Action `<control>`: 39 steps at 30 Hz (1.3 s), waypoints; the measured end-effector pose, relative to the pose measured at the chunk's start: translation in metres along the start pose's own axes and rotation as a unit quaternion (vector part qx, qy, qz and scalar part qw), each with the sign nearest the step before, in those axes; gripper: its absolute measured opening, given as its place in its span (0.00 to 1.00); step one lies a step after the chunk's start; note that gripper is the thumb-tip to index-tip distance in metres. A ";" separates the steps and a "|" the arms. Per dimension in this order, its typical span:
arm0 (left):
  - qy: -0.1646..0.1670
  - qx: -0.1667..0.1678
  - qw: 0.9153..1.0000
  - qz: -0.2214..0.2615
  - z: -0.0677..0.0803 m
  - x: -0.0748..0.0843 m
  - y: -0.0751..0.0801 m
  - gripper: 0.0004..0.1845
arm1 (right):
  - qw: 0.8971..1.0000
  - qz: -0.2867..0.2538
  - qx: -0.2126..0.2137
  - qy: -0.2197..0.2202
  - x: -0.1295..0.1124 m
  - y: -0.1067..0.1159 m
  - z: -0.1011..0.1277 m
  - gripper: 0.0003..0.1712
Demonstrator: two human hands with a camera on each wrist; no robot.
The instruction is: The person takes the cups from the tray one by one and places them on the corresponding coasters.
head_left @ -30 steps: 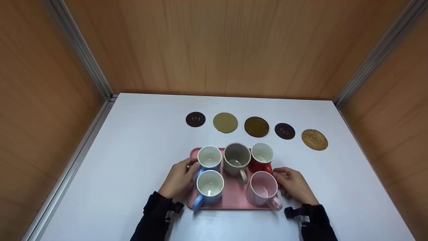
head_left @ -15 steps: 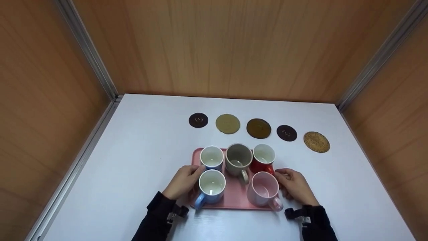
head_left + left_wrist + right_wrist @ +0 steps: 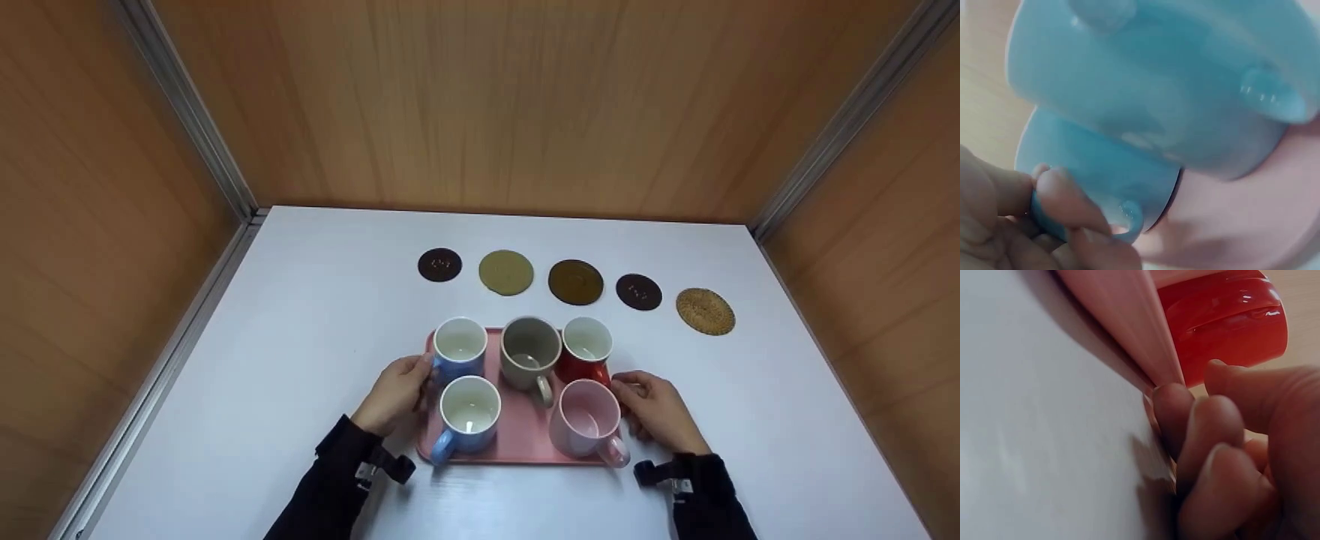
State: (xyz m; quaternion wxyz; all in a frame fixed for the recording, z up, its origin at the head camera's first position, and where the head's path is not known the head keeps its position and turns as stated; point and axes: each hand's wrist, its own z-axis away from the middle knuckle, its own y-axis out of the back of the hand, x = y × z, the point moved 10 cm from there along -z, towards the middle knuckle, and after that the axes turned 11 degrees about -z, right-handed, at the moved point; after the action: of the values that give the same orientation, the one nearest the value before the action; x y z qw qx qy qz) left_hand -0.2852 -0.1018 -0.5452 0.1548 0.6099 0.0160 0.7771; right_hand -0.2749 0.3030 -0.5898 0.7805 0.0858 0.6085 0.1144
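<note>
A pink tray (image 3: 521, 442) bears several mugs. At its back left, my left hand (image 3: 394, 394) pinches the handle of a light blue mug (image 3: 459, 367); in the left wrist view my thumb and fingers close round that handle. A second light blue mug (image 3: 472, 435) stands in front of it, handle to the front left. My right hand (image 3: 660, 412) is at the tray's right edge, fingers curled against the rim and thumb above, beside the red mug (image 3: 1230, 326). A grey mug (image 3: 529, 367) stands back middle, a pink mug (image 3: 581, 435) front right.
Behind the tray, several round coasters lie in a row on the white table (image 3: 300, 322), from a dark brown coaster (image 3: 439, 265) on the left to a woven tan coaster (image 3: 705, 311) on the right. Wood panels (image 3: 480, 112) close off the back and both sides.
The back blue mug has shifted a little left on the tray, away from the grey mug, with my left hand at its handle. My right hand stays at the tray's edge.
</note>
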 end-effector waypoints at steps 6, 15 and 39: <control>-0.009 0.019 0.999 -0.048 0.001 0.011 0.010 0.20 | 1.000 0.001 0.004 -0.003 0.001 0.001 0.000 0.32; -0.013 0.071 0.997 -0.026 0.010 0.043 0.049 0.20 | 1.000 -0.010 0.007 -0.011 0.009 0.001 0.006 0.32; 0.022 0.166 0.984 0.067 -0.101 0.062 0.082 0.20 | 1.000 0.003 -0.001 -0.014 0.001 0.002 -0.001 0.31</control>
State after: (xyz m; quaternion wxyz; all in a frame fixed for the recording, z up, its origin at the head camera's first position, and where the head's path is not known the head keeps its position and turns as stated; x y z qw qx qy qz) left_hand -0.4120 -0.1468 -0.4953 -0.0016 0.6092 0.1077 0.7857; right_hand -0.2755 0.3057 -0.5902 0.7889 0.0882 0.5969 0.1161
